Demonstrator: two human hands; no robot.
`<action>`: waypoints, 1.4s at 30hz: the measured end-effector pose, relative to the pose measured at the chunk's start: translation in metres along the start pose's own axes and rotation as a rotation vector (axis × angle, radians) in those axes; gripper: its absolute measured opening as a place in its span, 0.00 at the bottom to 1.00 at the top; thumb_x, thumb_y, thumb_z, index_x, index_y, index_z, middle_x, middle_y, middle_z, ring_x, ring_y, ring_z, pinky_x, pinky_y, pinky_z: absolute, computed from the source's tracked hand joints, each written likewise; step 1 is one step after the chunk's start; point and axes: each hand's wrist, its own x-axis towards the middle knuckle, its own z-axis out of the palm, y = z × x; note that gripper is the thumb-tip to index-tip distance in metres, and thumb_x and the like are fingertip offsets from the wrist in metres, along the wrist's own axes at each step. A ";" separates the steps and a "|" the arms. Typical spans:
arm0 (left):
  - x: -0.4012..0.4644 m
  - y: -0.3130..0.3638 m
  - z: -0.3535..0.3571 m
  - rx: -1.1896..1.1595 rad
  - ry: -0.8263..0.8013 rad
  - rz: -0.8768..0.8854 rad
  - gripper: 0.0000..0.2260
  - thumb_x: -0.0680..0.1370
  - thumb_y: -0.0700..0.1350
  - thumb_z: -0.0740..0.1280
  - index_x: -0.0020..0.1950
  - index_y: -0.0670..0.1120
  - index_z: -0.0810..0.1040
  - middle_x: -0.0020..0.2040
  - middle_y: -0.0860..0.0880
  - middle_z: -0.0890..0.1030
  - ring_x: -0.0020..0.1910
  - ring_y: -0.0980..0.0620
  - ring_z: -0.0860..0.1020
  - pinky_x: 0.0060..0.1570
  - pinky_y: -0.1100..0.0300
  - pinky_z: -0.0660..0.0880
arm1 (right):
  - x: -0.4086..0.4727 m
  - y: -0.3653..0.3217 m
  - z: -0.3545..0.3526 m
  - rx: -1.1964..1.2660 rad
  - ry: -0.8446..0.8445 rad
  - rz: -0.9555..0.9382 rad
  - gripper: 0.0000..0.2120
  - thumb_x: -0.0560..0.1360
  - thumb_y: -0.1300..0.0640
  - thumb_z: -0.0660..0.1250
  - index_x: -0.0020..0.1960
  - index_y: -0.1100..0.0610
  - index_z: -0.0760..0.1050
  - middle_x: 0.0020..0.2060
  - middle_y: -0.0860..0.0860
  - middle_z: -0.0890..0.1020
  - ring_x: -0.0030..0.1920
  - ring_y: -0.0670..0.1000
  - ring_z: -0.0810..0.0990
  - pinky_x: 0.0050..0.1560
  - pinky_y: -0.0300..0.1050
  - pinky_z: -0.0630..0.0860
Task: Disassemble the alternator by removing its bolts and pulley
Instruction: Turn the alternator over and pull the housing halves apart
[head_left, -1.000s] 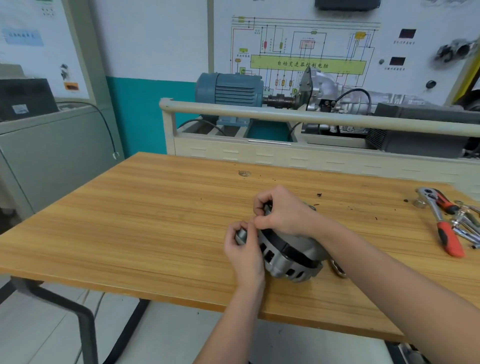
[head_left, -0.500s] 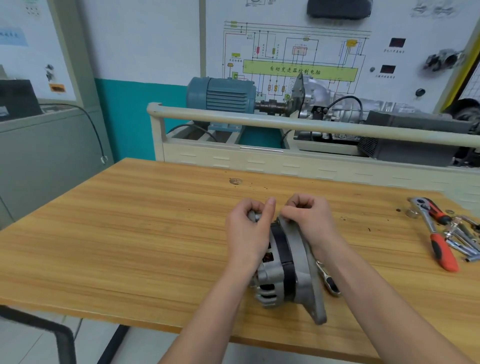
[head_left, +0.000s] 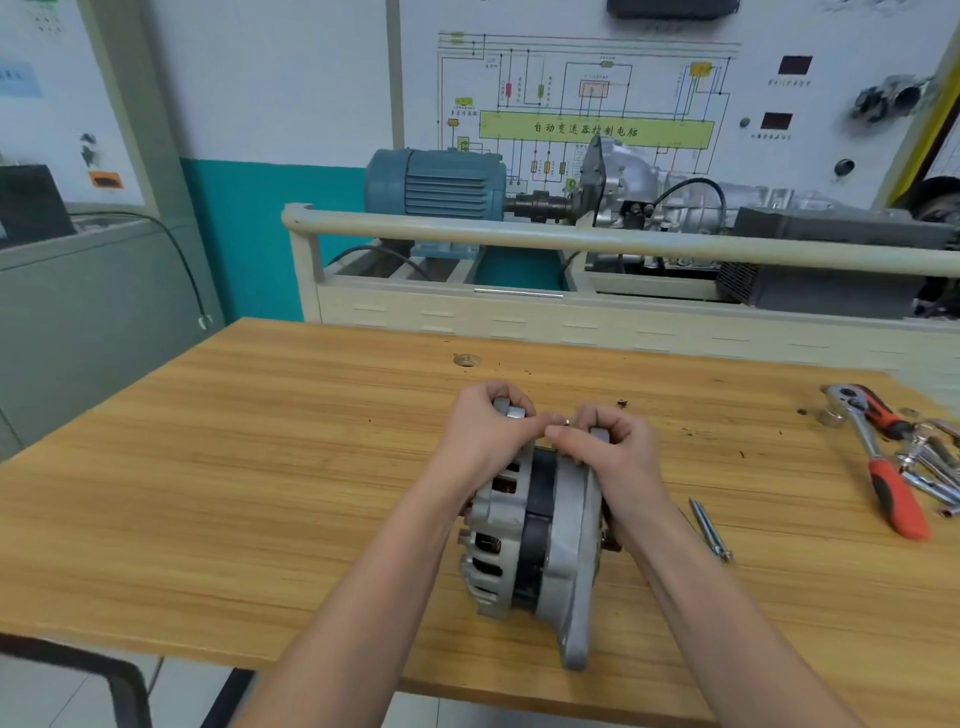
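My left hand (head_left: 485, 436) curls round the alternator's (head_left: 535, 545) top left lug, the alternator standing on edge on the tabletop (head_left: 260, 467) — my right hand (head_left: 610, 449) grips the top right lug, thumb and finger pinching something small and silvery; a loose bolt (head_left: 709, 527) lies just right, ratchet (head_left: 878, 457) further right
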 end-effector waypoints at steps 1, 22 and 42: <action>0.002 0.001 0.001 0.003 -0.008 -0.014 0.11 0.69 0.40 0.76 0.35 0.47 0.74 0.33 0.51 0.75 0.32 0.55 0.71 0.33 0.65 0.70 | 0.000 0.002 0.001 0.022 0.022 -0.010 0.15 0.63 0.60 0.71 0.23 0.51 0.68 0.22 0.45 0.69 0.26 0.43 0.67 0.28 0.34 0.67; 0.030 0.014 0.014 0.172 -0.176 -0.075 0.14 0.66 0.30 0.73 0.31 0.49 0.77 0.33 0.51 0.76 0.33 0.54 0.73 0.27 0.69 0.69 | -0.011 0.012 -0.001 0.106 0.193 -0.139 0.12 0.58 0.66 0.64 0.24 0.54 0.65 0.23 0.44 0.66 0.27 0.44 0.63 0.28 0.34 0.63; 0.031 0.030 0.052 1.161 -0.015 0.076 0.11 0.74 0.38 0.65 0.35 0.44 0.64 0.36 0.49 0.70 0.39 0.46 0.71 0.36 0.57 0.68 | -0.014 0.005 -0.001 -0.066 0.226 -0.160 0.14 0.60 0.63 0.64 0.24 0.51 0.61 0.22 0.44 0.63 0.27 0.43 0.61 0.30 0.34 0.61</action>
